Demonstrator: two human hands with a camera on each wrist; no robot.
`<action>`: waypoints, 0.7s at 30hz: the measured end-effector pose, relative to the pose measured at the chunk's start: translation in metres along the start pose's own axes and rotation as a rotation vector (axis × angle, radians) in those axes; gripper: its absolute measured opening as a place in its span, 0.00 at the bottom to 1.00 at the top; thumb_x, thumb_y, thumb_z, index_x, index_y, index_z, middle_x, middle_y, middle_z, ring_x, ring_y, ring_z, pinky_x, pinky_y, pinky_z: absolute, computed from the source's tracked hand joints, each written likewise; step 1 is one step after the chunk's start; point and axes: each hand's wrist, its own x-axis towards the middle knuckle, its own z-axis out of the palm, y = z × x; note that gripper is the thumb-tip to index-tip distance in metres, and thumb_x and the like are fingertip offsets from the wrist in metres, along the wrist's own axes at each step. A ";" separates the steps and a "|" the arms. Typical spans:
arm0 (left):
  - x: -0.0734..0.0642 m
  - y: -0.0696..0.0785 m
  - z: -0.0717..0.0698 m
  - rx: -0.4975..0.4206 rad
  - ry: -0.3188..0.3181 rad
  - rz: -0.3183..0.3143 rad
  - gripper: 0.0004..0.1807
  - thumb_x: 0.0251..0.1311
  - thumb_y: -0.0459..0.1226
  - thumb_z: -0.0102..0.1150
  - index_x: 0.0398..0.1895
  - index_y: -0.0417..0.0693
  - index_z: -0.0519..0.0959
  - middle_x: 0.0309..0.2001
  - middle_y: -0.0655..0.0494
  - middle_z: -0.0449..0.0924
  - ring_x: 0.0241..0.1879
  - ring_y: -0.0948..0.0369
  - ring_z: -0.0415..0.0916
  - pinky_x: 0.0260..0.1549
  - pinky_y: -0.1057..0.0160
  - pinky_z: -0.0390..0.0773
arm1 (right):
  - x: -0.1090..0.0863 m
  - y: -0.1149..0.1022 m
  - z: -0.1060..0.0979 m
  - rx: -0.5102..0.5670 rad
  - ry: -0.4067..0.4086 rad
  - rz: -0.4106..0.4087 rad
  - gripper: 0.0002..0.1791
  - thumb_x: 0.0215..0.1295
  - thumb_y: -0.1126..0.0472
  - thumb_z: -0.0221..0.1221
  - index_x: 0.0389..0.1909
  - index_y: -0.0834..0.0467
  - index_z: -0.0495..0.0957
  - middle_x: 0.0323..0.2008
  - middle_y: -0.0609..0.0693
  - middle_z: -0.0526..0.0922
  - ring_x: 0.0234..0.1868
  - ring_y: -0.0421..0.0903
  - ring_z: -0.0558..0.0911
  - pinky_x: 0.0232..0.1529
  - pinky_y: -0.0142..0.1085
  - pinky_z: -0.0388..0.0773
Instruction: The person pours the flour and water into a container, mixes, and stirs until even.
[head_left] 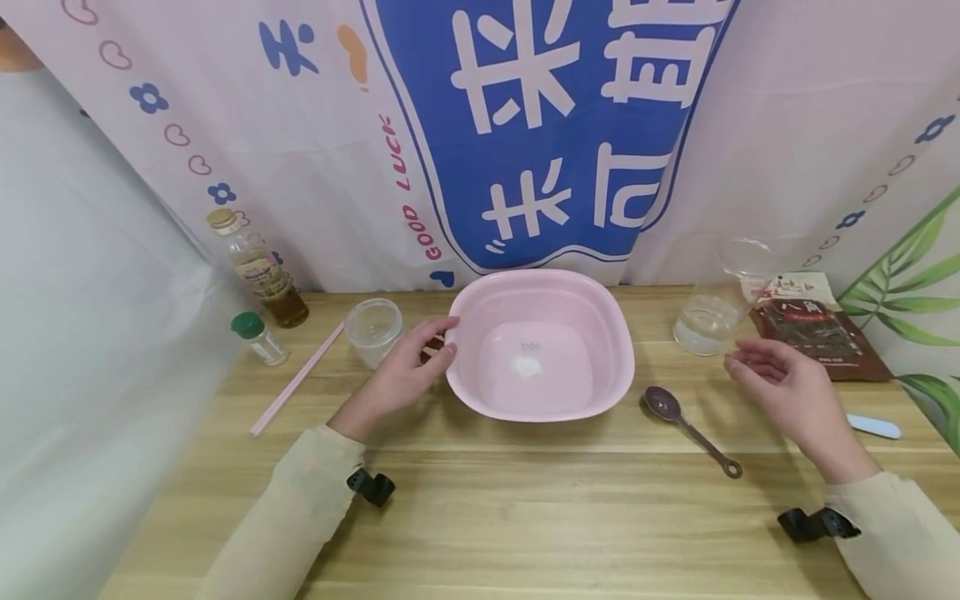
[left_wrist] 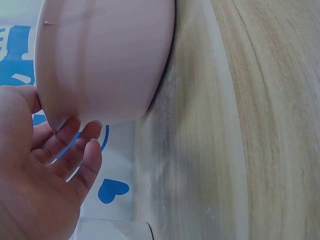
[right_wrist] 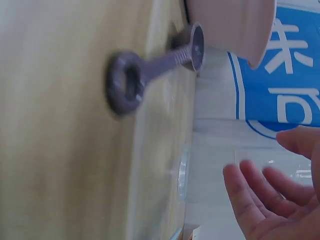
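head view, main record; wrist views used as backup.

item 1: pink basin (head_left: 537, 365), rear mid of desk (head_left: 525, 508), upright, near backdrop cloth (head_left: 405, 50); inner floor shows w/ small logo.

item 2: left hand (head_left: 405, 358), at basin's left rim. fingers curled, pinching rim per left wrist view; how firmly, can't tell.

item 3: right hand (head_left: 787, 392), holds nothing. fingers loosely bent, thumb apart; just beside right clear cup (head_left: 705, 327), which has some clear liquid. contact w/ cup not shown.

item 4: brown measuring spoon (head_left: 663, 403), flat on desk btwn basin & right hand, untouched.

left side stock: left clear cup (head_left: 373, 329), just beside left hand; pink chopsticks (head_left: 297, 378); green-capped jar (head_left: 260, 340); corked-look bottle (head_left: 270, 283), amber liquid in bottom.

right side stock: brown packet (head_left: 817, 329), behind right hand; light blue strip (head_left: 874, 427), partly hidden by wrist.

step in hand (judged): steadying or placing basin, left hand only; right hand prob. free to fetch.

next move calls for (judged): left hand light on rim, basin level; right fingers to close round whatever's wanted. if right clear cup, grip low & upright, bc liquid could slop.
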 end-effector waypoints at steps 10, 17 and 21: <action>0.002 0.000 -0.001 0.006 0.000 0.008 0.28 0.82 0.40 0.53 0.79 0.38 0.69 0.69 0.39 0.77 0.62 0.44 0.80 0.58 0.46 0.85 | -0.026 0.002 0.010 -0.154 -0.229 -0.059 0.11 0.77 0.60 0.64 0.49 0.64 0.87 0.38 0.51 0.89 0.32 0.30 0.78 0.31 0.30 0.77; 0.001 0.000 0.000 0.005 -0.008 0.008 0.28 0.82 0.40 0.52 0.80 0.38 0.68 0.68 0.38 0.77 0.62 0.44 0.80 0.58 0.47 0.85 | -0.037 0.010 0.009 -0.245 -0.369 -0.019 0.09 0.76 0.56 0.67 0.45 0.58 0.88 0.34 0.44 0.86 0.29 0.32 0.75 0.31 0.32 0.73; 0.001 0.000 0.000 -0.002 -0.004 0.003 0.28 0.82 0.40 0.53 0.80 0.39 0.68 0.70 0.39 0.76 0.62 0.44 0.80 0.58 0.47 0.85 | -0.042 0.014 0.011 -0.237 -0.416 -0.008 0.09 0.74 0.55 0.68 0.43 0.57 0.87 0.33 0.44 0.84 0.28 0.33 0.73 0.30 0.31 0.72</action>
